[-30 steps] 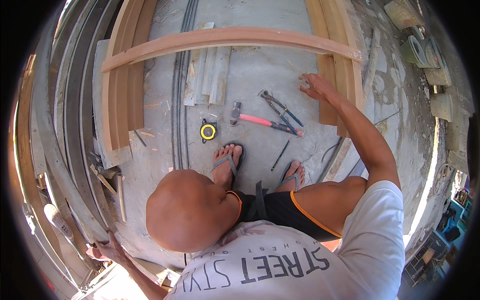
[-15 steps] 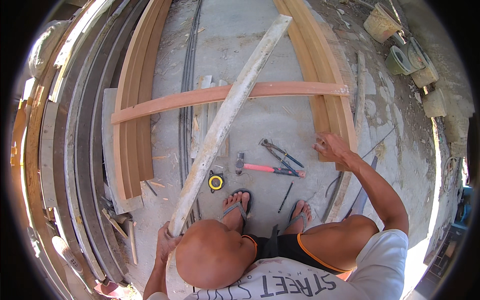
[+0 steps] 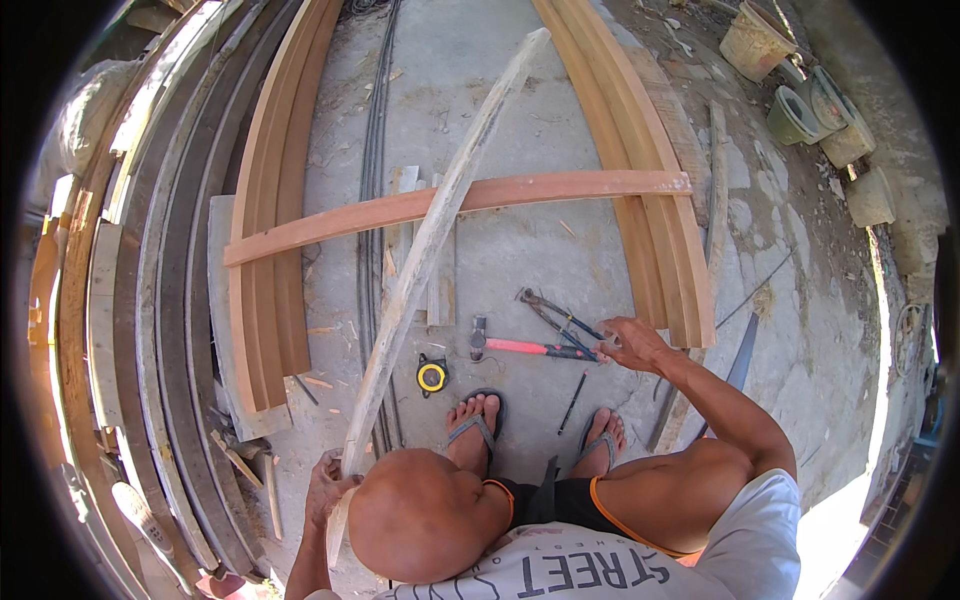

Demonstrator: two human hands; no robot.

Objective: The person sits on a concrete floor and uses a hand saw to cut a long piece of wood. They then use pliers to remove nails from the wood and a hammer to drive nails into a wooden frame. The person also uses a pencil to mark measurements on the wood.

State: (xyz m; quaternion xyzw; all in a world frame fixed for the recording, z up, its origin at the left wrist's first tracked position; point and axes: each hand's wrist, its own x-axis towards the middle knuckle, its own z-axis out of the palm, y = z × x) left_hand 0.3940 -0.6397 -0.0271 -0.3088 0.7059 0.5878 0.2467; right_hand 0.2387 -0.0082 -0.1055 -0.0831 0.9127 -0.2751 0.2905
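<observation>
Whitish plank (image 3: 421, 255), diagonal, far end rightward

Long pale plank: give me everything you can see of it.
The plank is long and narrow, wooden by its look, whitish with grey, weathered stains. It slants from lower left to upper right in the view, its near part held in the left grip beside the bent knee. It crosses above the reddish crosspiece; whether they touch, or the far end rests on anything, can't be told.
</observation>
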